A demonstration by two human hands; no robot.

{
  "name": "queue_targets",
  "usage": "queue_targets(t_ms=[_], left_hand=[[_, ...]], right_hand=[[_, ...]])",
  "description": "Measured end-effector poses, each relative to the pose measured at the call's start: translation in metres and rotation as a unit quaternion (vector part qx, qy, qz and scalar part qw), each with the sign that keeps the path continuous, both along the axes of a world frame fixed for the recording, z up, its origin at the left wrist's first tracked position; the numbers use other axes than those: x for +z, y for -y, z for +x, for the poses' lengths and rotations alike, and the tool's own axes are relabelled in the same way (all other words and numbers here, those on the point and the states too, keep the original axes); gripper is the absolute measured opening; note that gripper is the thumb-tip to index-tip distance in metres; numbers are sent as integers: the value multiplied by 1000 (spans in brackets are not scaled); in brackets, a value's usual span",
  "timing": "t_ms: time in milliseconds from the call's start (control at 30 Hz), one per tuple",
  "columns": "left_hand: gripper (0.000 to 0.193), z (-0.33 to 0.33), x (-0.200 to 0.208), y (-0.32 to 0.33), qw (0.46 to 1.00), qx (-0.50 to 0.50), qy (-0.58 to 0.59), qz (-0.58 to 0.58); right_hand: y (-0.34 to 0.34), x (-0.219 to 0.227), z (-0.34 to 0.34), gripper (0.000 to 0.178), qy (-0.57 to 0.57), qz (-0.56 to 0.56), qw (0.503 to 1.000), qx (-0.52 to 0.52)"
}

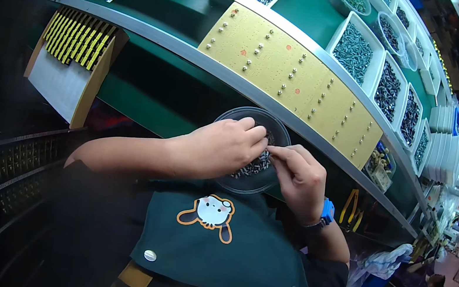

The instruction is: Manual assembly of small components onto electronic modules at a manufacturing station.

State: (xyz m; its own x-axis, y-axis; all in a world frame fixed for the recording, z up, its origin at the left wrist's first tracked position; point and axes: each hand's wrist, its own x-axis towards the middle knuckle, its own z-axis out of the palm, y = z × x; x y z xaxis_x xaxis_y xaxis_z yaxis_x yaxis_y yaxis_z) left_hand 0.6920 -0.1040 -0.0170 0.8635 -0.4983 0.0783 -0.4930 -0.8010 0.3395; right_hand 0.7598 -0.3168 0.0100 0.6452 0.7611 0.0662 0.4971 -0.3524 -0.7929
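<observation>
A round clear plastic bowl (228, 186) is in front of me with many small dark and silvery metal pieces (249, 169) in it. Over it, my left hand (223, 147) has its fingers curled together. My right hand (302, 178) comes in from the right with thumb and forefinger pinched close to the left fingertips. Both hands meet above the bowl's middle. What the fingertips hold is too small to make out, and the hands cover part of the pieces below.
Beyond a metal rail is a yellow-tan board (278, 56) with rows of small metal studs. White trays (364, 74) of small parts stand at the far right. A carton of yellow-black pieces (60, 82) is on the left; yellow-handled pliers (352, 209) lie right.
</observation>
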Motion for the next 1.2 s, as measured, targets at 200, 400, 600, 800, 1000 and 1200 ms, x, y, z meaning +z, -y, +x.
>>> queue_targets(t_ms=[200, 400, 600, 800, 1000, 1200], left_hand=[[17, -6, -4, -9, 999, 12, -38, -15], [7, -9, -4, -9, 999, 22, 10, -46], [4, -18, -25, -12, 988, 60, 72, -124], [4, -20, -28, -14, 963, 90, 84, -241], [12, 5, -17, -58, 896, 205, 163, -358], [6, 65, -16, -136, 860, 318, 294, -268]], right_hand=[[-34, 8, 41, 21, 27, 24, 999, 11], [-129, -7, 114, 9, 135, 101, 984, -64], [-156, -32, 121, 5, 244, 30, 966, -84], [-163, -32, 118, 7, 258, -31, 960, -101], [-168, -33, 109, 9, 296, -73, 945, -120], [-171, -29, 106, 8, 427, -103, 895, -83]])
